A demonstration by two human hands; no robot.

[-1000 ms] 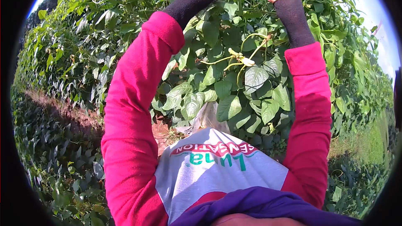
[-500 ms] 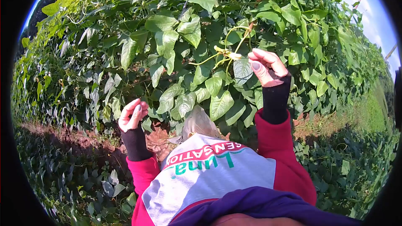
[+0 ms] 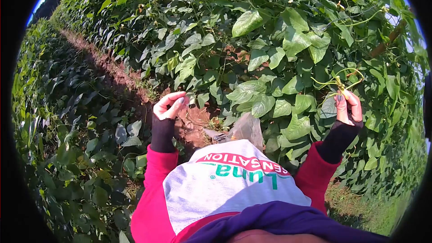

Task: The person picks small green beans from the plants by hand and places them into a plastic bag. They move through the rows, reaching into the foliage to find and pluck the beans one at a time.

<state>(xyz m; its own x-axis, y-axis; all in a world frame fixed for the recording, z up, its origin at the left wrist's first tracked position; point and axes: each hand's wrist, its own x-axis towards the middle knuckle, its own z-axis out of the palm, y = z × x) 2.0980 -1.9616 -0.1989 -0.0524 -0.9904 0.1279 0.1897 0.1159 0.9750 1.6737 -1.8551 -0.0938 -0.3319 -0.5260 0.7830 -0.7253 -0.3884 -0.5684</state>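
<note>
My right hand [image 3: 348, 107] is closed at the right, thumb and fingertips pinched at a pale yellow-green flower stalk [image 3: 340, 83] on the vine. Thin curling stems [image 3: 357, 73] arch just above these fingers. My left hand [image 3: 171, 105] hangs at the left in front of the foliage, its thumb and fingertips pressed together. Whatever lies between them, if anything, is too small to make out. Both wrists have black cuffs under red sleeves. Broad green leaves [image 3: 288, 123] lie between the two hands.
A dense wall of climbing vines [image 3: 202, 22] fills the far side. A brown pole [image 3: 386, 41] leans among leaves at right. Below, a translucent plastic bag [image 3: 247, 130] hangs before my printed shirt [image 3: 238, 177]. A bare soil path [image 3: 117, 74] runs left beside low plants [image 3: 67, 153].
The view has swung left, so the plants sit farther right. My right fingertips, earlier just beside the pale flower stalk, now meet it. My left hand remains pinched.
</note>
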